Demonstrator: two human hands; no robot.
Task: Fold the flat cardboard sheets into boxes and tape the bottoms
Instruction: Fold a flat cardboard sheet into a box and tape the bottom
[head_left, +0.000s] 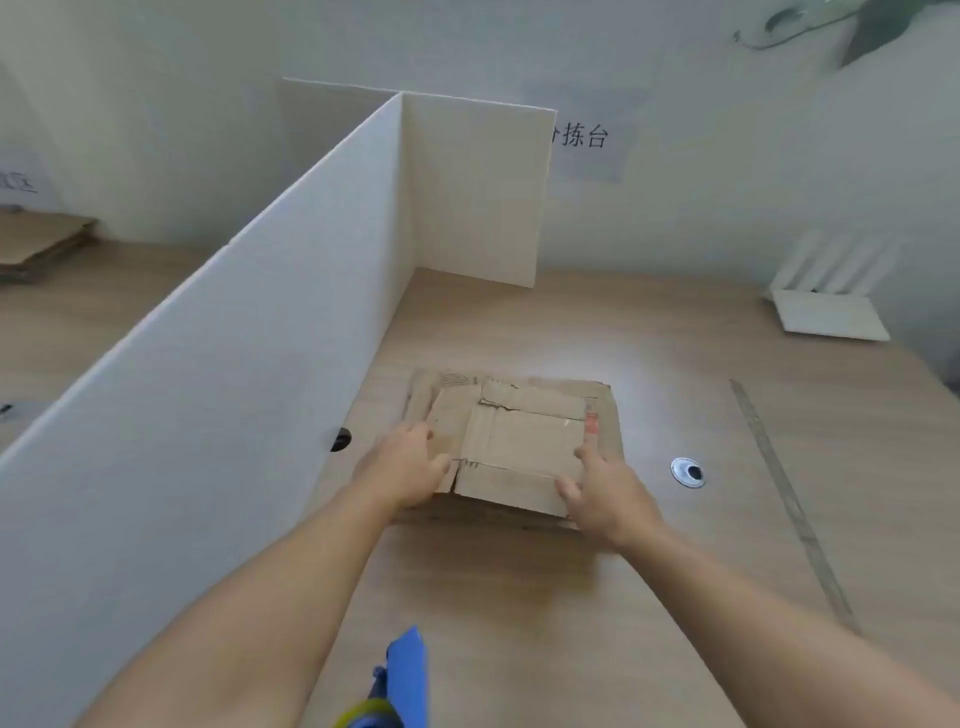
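A brown cardboard box (524, 441) sits in the middle of the wooden table (519, 597), just right of a tall white board (234, 364). Its flaps are folded in flat on top.

The left hand (402, 467) is on the near left corner of the box. Its fingers are bent over the left flap and its thumb lies on top, so it holds the box there. The right hand (608, 493) is on the near right corner. Its pointing finger is straight along the right edge and its thumb presses on the near flap. Its other fingers are hidden.

A small red label (591, 423) is on the right side of the box, too blurry to read.

On the far wall hangs a paper sign (587, 137) that reads "拣台", with one more sign before it partly hidden by the board.

A long ruler (789, 499) lies on the right. A silver ring (687, 472) is in the table between the ruler and the box. Flat cardboard (36, 244) is piled far left. A blue tool (408, 670) pokes in at the near edge.
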